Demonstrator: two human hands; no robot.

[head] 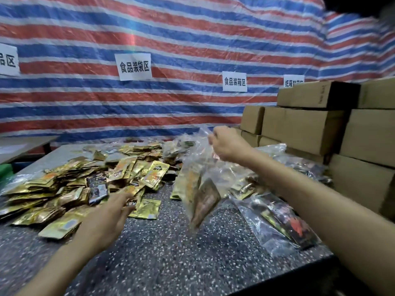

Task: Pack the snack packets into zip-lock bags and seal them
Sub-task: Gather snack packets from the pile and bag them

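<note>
Above speckled table (162,248), right hand (226,144) pinches crinkly clear bag (201,184); left hand (106,218) spread, empty.

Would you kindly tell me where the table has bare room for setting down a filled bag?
The near middle of the table is bare, between the loose snack packets on the left and the filled bags on the right. Both sides and the far end are crowded.

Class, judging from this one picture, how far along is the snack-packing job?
Done: a filled bag lies on the table's right. In hand: the right hand holds up a part-filled zip-lock bag; the left hand reaches toward the loose packets. Left: that large pile.
</note>
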